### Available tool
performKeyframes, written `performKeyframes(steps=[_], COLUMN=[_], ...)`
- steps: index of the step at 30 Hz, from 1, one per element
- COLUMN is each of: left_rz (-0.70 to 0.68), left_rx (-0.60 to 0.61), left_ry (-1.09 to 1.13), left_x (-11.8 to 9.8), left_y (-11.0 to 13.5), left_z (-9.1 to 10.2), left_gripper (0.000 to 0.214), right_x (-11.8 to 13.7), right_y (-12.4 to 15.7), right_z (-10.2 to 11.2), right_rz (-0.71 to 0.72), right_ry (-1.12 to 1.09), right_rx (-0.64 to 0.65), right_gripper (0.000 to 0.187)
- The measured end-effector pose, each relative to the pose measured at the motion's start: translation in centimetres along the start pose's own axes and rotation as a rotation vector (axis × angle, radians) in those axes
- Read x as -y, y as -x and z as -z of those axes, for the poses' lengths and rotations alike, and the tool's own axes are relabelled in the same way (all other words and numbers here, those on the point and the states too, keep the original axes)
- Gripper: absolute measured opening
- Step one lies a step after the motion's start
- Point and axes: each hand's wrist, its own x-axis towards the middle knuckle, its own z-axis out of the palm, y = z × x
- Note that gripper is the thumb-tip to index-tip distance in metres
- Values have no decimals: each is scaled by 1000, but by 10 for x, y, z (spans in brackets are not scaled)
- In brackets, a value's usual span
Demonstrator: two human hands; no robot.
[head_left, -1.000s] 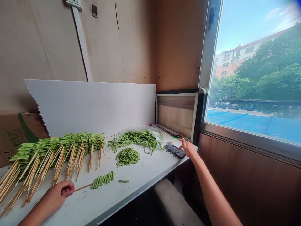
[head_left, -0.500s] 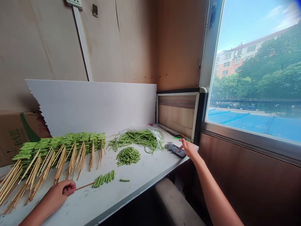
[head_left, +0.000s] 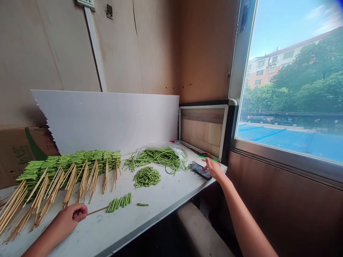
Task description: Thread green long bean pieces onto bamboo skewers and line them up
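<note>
My left hand [head_left: 75, 215], fingers closed, grips the bare end of a wooden skewer [head_left: 98, 210]. Short green bean pieces [head_left: 119, 202] are threaded in a row along its far part, low over the table. A single bean piece [head_left: 143, 204] lies just right of the skewer's tip, and a heap of cut bean pieces [head_left: 147, 177] sits behind it. At the table's right edge, my right hand [head_left: 212, 168] is over a smartphone [head_left: 201, 171] with its lit screen up. Its fingers are extended, with fingertips at the screen; whether they touch it I cannot tell.
Loaded bean skewers [head_left: 80, 160] are stacked at the left, their sticks pointing toward me. Long uncut beans [head_left: 158, 159] lie in a clear plastic bag at the back. A white board [head_left: 112, 119] stands behind them. A framed panel [head_left: 202, 130] leans near the window.
The fingers of my right hand have shifted slightly over the phone. My left hand keeps its hold on the skewer. The whole view has moved a little.
</note>
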Motion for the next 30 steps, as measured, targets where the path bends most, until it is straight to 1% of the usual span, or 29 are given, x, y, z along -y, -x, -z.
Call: performKeyframes(steps=[3, 10, 14, 20, 30], left_rz=[0, 6, 7, -4, -2], left_rx=[8, -1, -17, -21, -10], left_ry=[7, 2, 20, 19, -13], left_x=[-1, -13, -11, -7, -5], left_y=[0, 4, 3, 1, 2], left_z=[0, 5, 4, 2, 2], left_gripper=[21, 20, 19, 20, 18], right_x=[1, 6, 9, 8, 2], right_y=[0, 0, 0, -1, -1], right_z=[0, -1, 0, 3, 1], right_rz=[-9, -1, 3, -5, -7], right_ry=[-8, -24, -24, -40, 0], right_rx=[13, 32, 1, -97, -103], right_gripper=[87, 91, 93, 99, 95])
